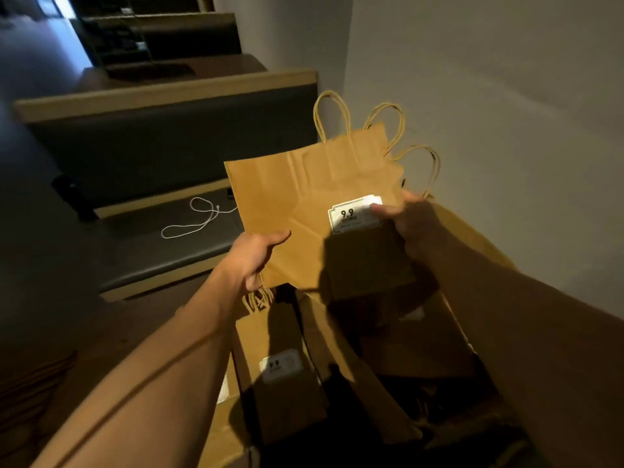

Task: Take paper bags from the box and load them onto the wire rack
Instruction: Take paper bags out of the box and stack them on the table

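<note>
- Left hand (pixel 258 256): grips the lower left edge of a stack of flat brown paper bags (pixel 304 204), thumb lying across the front face, fingers curled behind.
- Right hand (pixel 403 219): holds the right side of the same stack, thumb pressed on a white printed label (pixel 351 216) on the front bag; the other fingers are hidden behind the paper.
- The stack is held up, tilted, above the open cardboard box (pixel 472 251). Several twisted paper handles (pixel 385 125) fan out from its upper right end.
- Inside the box: more flat bags standing on edge, one with a similar label (pixel 280 366) facing up; handles of another bundle (pixel 258 300) show just below the left hand. The right portion of the box interior is in deep shadow and cannot be made out.
- Surroundings: a padded booth seat (pixel 152 244) with wood trim lies left of the box; a white cord (pixel 199 217) lies loose on the seat cushion. Further booth backs recede toward the upper left.
- A plain pale wall (pixel 489 79) stands directly behind the box and the raised bags.
</note>
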`<state>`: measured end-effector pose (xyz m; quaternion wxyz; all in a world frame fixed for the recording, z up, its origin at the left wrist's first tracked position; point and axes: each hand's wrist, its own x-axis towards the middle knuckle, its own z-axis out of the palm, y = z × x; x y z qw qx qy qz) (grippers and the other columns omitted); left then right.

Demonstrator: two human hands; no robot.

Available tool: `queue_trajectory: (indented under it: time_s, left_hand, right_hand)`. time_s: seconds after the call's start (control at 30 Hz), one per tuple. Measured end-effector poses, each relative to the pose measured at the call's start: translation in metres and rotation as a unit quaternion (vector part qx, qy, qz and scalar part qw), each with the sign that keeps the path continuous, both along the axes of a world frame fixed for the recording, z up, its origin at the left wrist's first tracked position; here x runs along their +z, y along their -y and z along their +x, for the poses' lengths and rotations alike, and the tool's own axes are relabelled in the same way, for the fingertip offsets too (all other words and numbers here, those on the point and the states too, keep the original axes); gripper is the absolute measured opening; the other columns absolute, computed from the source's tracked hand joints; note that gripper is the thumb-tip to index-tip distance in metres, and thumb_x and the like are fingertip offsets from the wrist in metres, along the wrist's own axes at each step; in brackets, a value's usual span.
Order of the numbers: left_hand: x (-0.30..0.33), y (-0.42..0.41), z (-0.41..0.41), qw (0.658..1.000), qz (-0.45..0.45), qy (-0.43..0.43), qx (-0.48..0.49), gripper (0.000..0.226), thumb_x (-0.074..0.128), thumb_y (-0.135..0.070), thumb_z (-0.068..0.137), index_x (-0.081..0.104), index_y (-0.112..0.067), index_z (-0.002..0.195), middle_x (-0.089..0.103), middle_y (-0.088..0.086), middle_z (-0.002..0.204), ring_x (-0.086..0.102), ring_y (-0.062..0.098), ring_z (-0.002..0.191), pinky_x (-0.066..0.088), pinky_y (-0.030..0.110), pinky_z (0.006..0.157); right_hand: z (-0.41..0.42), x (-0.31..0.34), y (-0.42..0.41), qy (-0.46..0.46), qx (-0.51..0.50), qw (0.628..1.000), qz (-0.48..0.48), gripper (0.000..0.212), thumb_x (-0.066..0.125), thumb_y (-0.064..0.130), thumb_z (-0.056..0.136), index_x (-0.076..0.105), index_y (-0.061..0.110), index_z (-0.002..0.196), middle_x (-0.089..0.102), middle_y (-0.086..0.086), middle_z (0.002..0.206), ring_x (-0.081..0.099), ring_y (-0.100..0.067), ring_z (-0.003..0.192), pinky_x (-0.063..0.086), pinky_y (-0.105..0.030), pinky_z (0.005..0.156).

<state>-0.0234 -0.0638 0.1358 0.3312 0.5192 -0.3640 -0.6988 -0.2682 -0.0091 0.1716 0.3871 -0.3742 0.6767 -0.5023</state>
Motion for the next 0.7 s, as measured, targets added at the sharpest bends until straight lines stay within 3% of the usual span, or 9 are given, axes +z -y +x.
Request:
queue_trajectory:
  time_s: [0.1, 0.2, 0.3, 0.4, 0.47, 0.53, 0.63, 0.7]
  left_hand:
    - [-0.007, 0.0, 0.047, 0.99, -0.042, 0.108, 0.077, 0.064, 0.079, -0.019, 0.081, 0.047, -0.014, 0.136, 0.066, 0.007, 0.122, 0.067, 0.026, 0.101, 0.057, 0.043, 0.087]
    - [-0.016, -0.007, 0.089, 0.971, -0.054, 0.15, 0.18, 0.102, 0.082, -0.021, 0.078, 0.013, -0.026, 0.153, 0.046, 0.009, 0.142, 0.05, 0.035, 0.127, 0.045, 0.058, 0.103]
    - [-0.02, -0.017, 0.131, 0.942, -0.096, 0.2, 0.252, 0.112, 0.081, -0.032, 0.079, -0.002, -0.032, 0.155, 0.033, 0.009, 0.153, 0.037, 0.036, 0.138, 0.035, 0.06, 0.111]
    - [-0.018, -0.024, 0.173, 0.866, -0.118, 0.384, 0.298, 0.107, 0.072, -0.06, 0.078, 0.007, -0.028, 0.157, 0.016, 0.009, 0.161, 0.02, 0.036, 0.146, 0.022, 0.058, 0.115]
    - [-0.017, -0.024, 0.198, 0.817, -0.17, 0.494, 0.243, 0.109, 0.056, -0.08, 0.075, 0.011, -0.024, 0.157, 0.009, 0.005, 0.165, 0.004, 0.032, 0.151, 0.01, 0.057, 0.118]
    - [-0.012, -0.021, 0.215, 0.817, -0.214, 0.517, 0.141, 0.117, 0.049, -0.088, 0.071, 0.013, -0.019, 0.158, 0.01, 0.002, 0.165, -0.004, 0.027, 0.152, 0.001, 0.056, 0.119]
    - [-0.003, -0.014, 0.223, 0.83, -0.209, 0.512, 0.066, 0.127, 0.051, -0.091, 0.062, 0.013, -0.017, 0.158, 0.015, 0.002, 0.165, -0.006, 0.026, 0.153, -0.005, 0.058, 0.118]
    - [0.002, -0.008, 0.223, 0.841, -0.193, 0.506, 0.024, 0.122, 0.058, -0.09, 0.059, 0.025, -0.02, 0.153, 0.032, 0.003, 0.158, 0.016, 0.028, 0.15, 0.001, 0.058, 0.118]
  right_hand:
    - [0.044, 0.003, 0.027, -0.05, 0.079, 0.996, -0.008, 0.027, 0.078, 0.017, 0.077, 0.065, 0.004, 0.098, 0.071, -0.016, 0.102, 0.067, -0.036, 0.099, 0.055, -0.05, 0.086]
    - [0.095, 0.011, 0.047, -0.035, 0.136, 0.99, 0.014, 0.03, 0.074, 0.005, 0.081, 0.065, 0.01, 0.109, 0.073, -0.006, 0.101, 0.07, -0.028, 0.094, 0.054, -0.045, 0.092]
    - [0.139, 0.009, 0.062, -0.033, 0.182, 0.982, 0.042, 0.04, 0.075, 0.012, 0.083, 0.059, 0.016, 0.119, 0.071, 0.004, 0.1, 0.068, -0.017, 0.091, 0.054, -0.036, 0.088]
    - [0.174, 0.002, 0.069, -0.02, 0.206, 0.975, 0.077, 0.066, 0.079, 0.017, 0.078, 0.05, 0.017, 0.137, 0.067, 0.001, 0.121, 0.065, -0.02, 0.103, 0.052, -0.039, 0.094]
    - [0.195, -0.004, 0.071, -0.014, 0.243, 0.966, 0.09, 0.057, 0.075, 0.013, 0.083, 0.051, 0.017, 0.135, 0.069, 0.003, 0.111, 0.065, -0.012, 0.088, 0.054, -0.024, 0.074]
    - [0.209, -0.007, 0.066, -0.014, 0.271, 0.956, 0.109, 0.047, 0.071, 0.011, 0.086, 0.055, 0.017, 0.13, 0.067, 0.008, 0.092, 0.061, -0.007, 0.078, 0.045, -0.02, 0.06]
    - [0.217, -0.004, 0.055, 0.021, 0.333, 0.934, 0.126, 0.043, 0.074, 0.01, 0.082, 0.058, 0.009, 0.122, 0.073, -0.002, 0.099, 0.067, -0.024, 0.098, 0.048, -0.031, 0.079]
    - [0.214, -0.002, 0.051, 0.016, 0.375, 0.917, 0.138, 0.053, 0.076, 0.016, 0.072, 0.059, 0.008, 0.121, 0.07, -0.01, 0.112, 0.064, -0.031, 0.11, 0.045, -0.044, 0.098]
